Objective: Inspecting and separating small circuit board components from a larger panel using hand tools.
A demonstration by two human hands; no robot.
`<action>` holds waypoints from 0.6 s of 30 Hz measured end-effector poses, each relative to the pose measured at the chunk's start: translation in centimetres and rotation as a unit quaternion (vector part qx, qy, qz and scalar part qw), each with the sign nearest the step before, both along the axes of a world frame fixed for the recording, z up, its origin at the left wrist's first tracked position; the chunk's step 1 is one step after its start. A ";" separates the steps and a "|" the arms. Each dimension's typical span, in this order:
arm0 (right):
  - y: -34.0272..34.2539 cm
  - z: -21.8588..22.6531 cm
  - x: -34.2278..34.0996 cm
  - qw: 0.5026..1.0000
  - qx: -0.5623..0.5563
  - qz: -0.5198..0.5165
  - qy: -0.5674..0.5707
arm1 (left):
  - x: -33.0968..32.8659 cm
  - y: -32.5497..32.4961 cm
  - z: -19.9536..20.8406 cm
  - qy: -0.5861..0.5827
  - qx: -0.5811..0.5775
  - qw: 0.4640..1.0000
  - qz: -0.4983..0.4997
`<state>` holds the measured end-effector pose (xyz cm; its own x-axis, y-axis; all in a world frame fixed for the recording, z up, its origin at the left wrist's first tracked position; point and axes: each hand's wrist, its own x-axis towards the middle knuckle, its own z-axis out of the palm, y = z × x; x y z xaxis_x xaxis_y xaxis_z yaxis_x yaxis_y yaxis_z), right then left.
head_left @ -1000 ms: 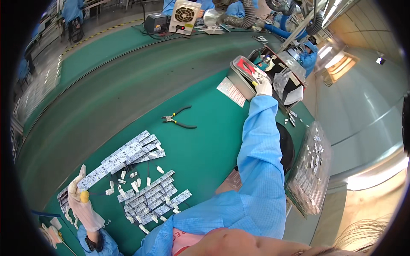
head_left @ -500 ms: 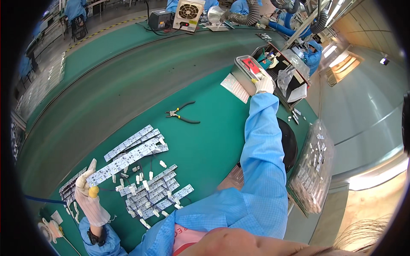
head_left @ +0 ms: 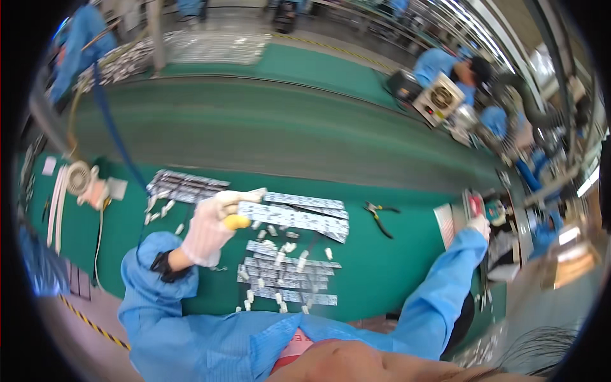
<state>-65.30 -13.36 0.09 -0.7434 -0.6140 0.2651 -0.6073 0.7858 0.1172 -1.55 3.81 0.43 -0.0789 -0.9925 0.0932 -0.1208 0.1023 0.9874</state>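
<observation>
In left fingers (head_left: 236, 221), circuit strip (head_left: 294, 219).

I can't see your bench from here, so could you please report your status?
Left hand holding a circuit strip by its left end. Right hand at the grey box, grip unclear. Pliers lying on the green table between both hands.

Green benchtop, strips and bits everywhere

So the bench (head_left: 369, 274) is plain green. Far left there's a pale card (head_left: 49, 166), a couple of long pale strips (head_left: 58, 210) and a whitish-pink gadget with a round end (head_left: 79, 178). Next over, a darker bundle of strips (head_left: 191, 186). Mid-bench, a batch of circuit strips (head_left: 318, 298) in rough rows, with loose white connectors (head_left: 328, 253) scattered around. Then pliers (head_left: 380, 219), handles spread, and a pale sheet (head_left: 443, 226) over right.
</observation>
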 end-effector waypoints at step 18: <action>7.3 0.0 34.5 0.401 -0.077 0.438 -0.801 | 0.6 -1.5 -2.8 0.148 0.036 0.988 -0.030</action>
